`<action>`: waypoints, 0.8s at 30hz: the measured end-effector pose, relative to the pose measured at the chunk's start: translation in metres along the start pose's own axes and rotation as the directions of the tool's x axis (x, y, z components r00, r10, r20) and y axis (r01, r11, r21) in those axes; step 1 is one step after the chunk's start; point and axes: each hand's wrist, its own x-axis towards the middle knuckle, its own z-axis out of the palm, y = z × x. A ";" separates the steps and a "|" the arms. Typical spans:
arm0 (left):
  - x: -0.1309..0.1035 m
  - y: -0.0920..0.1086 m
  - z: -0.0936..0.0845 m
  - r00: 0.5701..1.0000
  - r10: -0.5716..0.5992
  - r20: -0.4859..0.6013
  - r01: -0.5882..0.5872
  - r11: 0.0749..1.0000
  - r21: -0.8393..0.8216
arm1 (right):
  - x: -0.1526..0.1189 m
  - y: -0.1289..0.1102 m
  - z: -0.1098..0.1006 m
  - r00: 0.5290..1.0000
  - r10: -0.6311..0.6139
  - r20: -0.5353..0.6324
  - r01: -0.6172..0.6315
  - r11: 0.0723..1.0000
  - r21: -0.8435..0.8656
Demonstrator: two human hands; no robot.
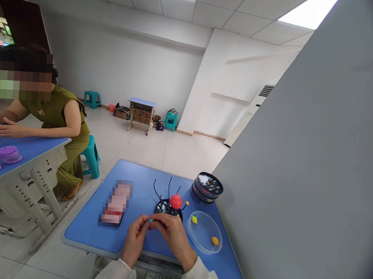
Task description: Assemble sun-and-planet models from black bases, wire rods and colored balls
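My left hand (135, 236) and my right hand (172, 234) meet above the front of the blue desk (139, 183). Their fingertips pinch a small blue piece (151, 220) between them; most of it is hidden by the fingers. Just behind my hands stands a round black base (161, 207) with thin, curved black rods. A red ball (176, 201) sits among the rods, and a small orange ball (187, 203) is at a rod's end. To the right, a clear round dish (204, 241) holds a yellow-green piece (194, 219) and an orange piece (215, 241).
Stacked round black containers (207, 187) stand at the desk's back right, beside a grey wall (298, 163). A phone (117, 203) lies at the left. Farther left, a person (62, 111) sits at another desk (34, 151) with purple brush-like objects (9, 154).
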 end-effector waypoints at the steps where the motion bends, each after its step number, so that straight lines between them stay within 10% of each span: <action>1: 0.000 0.000 0.000 1.000 0.000 -0.004 0.000 1.000 0.004 | 0.000 0.000 0.000 1.000 -0.002 0.000 0.002 1.000 -0.004; 11: -0.003 0.000 -0.001 0.999 0.010 0.037 -0.011 1.000 0.018 | -0.027 0.008 0.005 0.977 0.049 -0.209 -0.058 0.998 -0.037; 16: -0.003 -0.003 -0.019 0.998 0.025 0.059 -0.041 0.961 0.274 | -0.061 0.025 -0.045 0.840 0.088 -0.536 -0.204 0.965 -0.162; 24: 0.056 0.007 -0.019 0.847 0.133 0.515 -0.507 0.491 0.708 | -0.066 0.053 -0.105 0.885 0.275 -0.377 -0.452 0.701 -0.551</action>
